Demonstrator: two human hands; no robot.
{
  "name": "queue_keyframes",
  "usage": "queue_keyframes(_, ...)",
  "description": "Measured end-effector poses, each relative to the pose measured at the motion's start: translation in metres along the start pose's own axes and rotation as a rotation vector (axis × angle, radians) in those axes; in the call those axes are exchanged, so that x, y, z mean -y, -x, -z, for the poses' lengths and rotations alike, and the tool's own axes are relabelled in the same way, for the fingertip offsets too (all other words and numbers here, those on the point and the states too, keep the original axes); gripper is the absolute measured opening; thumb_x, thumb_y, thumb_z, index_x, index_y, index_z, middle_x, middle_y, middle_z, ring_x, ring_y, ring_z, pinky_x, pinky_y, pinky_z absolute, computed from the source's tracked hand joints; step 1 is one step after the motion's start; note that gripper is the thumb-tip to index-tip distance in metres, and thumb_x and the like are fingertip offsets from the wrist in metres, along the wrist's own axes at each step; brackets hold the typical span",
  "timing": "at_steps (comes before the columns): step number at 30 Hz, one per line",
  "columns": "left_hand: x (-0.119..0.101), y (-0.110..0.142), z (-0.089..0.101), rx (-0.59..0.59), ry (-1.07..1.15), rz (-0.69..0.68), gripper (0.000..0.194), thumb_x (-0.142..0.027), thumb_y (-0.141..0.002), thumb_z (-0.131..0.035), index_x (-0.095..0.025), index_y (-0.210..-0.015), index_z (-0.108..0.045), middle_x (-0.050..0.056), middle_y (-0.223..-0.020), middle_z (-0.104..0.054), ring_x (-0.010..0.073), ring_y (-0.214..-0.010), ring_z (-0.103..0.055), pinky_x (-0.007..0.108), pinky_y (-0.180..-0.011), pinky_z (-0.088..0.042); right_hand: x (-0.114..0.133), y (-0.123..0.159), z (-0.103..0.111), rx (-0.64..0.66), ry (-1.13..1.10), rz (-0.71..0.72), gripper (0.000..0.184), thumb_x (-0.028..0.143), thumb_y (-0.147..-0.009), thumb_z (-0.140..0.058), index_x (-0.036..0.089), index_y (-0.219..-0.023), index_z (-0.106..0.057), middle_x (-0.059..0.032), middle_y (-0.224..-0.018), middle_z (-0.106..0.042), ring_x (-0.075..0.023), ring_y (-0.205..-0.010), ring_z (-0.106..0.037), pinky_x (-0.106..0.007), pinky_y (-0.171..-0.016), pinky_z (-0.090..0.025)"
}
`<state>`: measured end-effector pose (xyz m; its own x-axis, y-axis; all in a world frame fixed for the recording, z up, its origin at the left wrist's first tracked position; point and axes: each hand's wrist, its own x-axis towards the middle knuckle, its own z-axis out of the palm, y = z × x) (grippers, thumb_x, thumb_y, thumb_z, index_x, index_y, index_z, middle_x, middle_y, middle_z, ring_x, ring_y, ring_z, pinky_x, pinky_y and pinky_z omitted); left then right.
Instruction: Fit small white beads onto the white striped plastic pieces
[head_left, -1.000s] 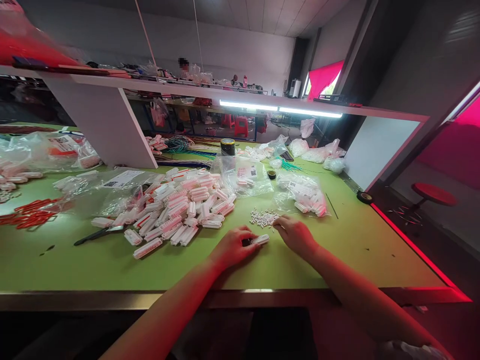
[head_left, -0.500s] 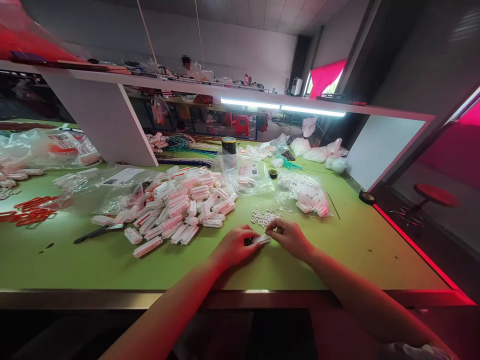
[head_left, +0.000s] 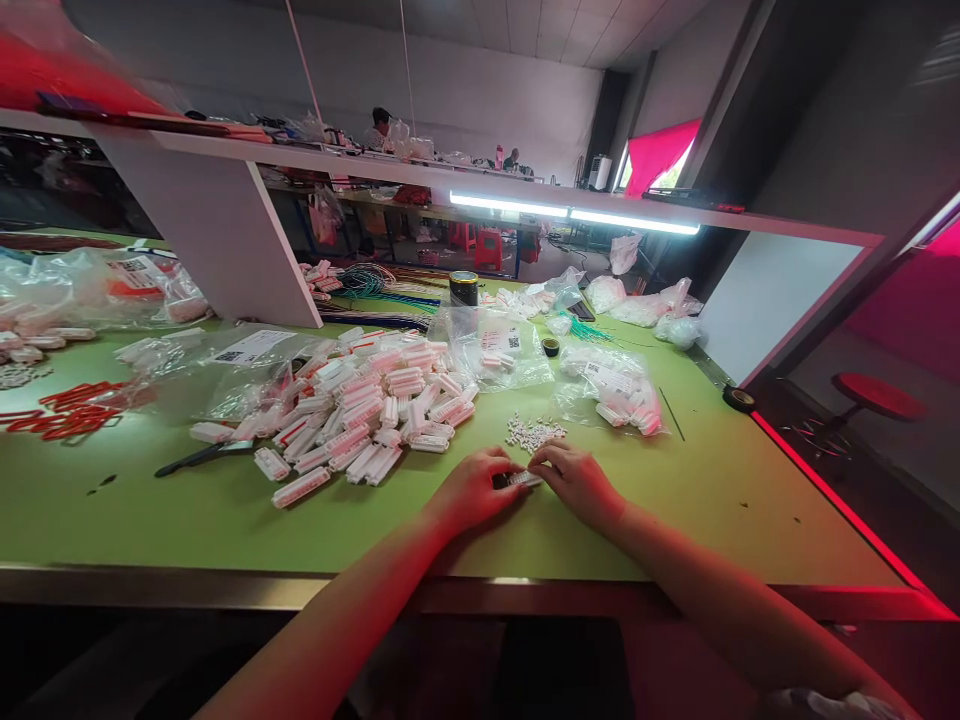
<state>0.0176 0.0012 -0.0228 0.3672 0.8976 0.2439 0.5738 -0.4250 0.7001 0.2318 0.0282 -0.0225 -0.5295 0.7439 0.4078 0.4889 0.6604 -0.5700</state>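
Note:
My left hand (head_left: 478, 488) is closed around a white plastic connector housing (head_left: 524, 479), whose rows of small cavities face up. Above that housing, my right hand (head_left: 574, 480) has its thumb and fingertips pinched together at its far edge. Whatever the pinch holds is too small to make out. Just beyond both hands lies a scatter of tiny white plugs (head_left: 534, 432). To the left is a large heap of similar white housings (head_left: 367, 410), some with orange parts.
Black-handled scissors (head_left: 196, 458) lie left of the heap. Clear bags of parts (head_left: 611, 385) sit behind and right of my hands. Black tape rolls (head_left: 463, 289) and wire bundles stand farther back, below a lit shelf (head_left: 420, 180). People are visible in the background.
My right hand has come in closer over the housing, its fingertips now covering the right end. My left hand keeps its hold. The whole view has shifted slightly.

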Motion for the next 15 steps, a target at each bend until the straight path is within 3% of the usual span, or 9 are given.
queue_keyframes(11,0.0,0.0,-0.001,-0.013,0.021,-0.002,0.031,-0.048,-0.089,-0.068,-0.021,-0.098,-0.081,0.005,-0.09,-0.071,0.0172,-0.079,-0.065,0.029,-0.078,-0.05,0.009,0.006,0.002,0.102,0.43,0.098,0.019,0.015,-0.1,-0.053,0.021,-0.095,-0.07,-0.0067,-0.102,-0.071,-0.0149,-0.075,-0.064,-0.025,-0.068,-0.043)
queue_keyframes(15,0.001,0.0,-0.001,-0.019,0.022,-0.012,0.031,-0.048,-0.088,-0.068,-0.021,-0.098,-0.081,0.005,-0.089,-0.071,0.0174,-0.078,-0.065,0.029,-0.076,-0.05,0.016,0.009,0.007,0.127,0.439,0.117,0.022,0.016,-0.099,-0.051,0.022,-0.096,-0.072,-0.0078,-0.105,-0.074,-0.0171,-0.08,-0.067,-0.026,-0.071,-0.045)
